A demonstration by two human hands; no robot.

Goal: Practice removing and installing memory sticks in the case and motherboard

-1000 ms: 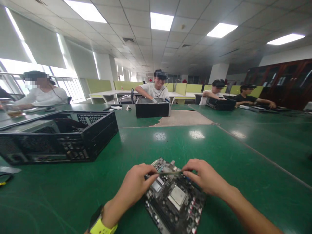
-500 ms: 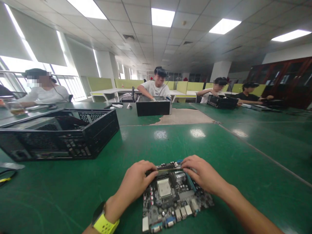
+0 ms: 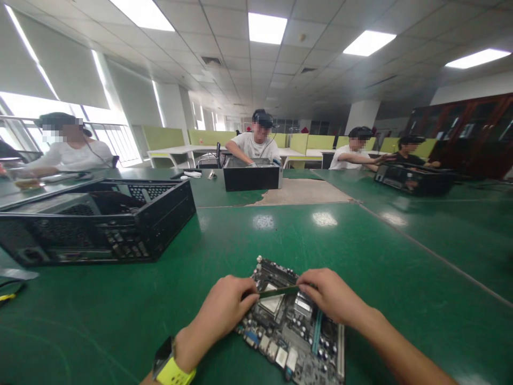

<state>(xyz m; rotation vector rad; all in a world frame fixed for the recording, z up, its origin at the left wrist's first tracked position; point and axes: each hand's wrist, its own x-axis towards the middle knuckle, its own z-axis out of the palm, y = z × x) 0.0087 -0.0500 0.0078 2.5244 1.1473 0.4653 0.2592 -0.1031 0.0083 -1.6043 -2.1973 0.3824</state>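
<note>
A thin green RAM stick [image 3: 279, 291] spans the gap between my hands above the motherboard [image 3: 294, 331]. My left hand [image 3: 226, 307] pinches one end of it between thumb and fingers, with a yellow-strapped watch [image 3: 174, 369] on the wrist. The other end is pinched in my right hand [image 3: 334, 294]. Below the stick, the silver square processor [image 3: 271, 305] is partly covered by it. The motherboard lies flat on the green table at an angle, its ports toward me and blue-green slots [image 3: 317, 331] on the right.
To the left stands an open black computer case [image 3: 168, 222], with a yellow-tipped cable [image 3: 8, 297] near it. Across the green table [image 3: 224, 235], a person [image 3: 256, 141] reaches into another case [image 3: 252, 177]. At far right another person's hand is near a dark case [image 3: 414, 179].
The RAM stick has come away from the board's far side and toward me, held in both hands. The motherboard has turned on the table. A co-worker's case at far right has moved rightward.
</note>
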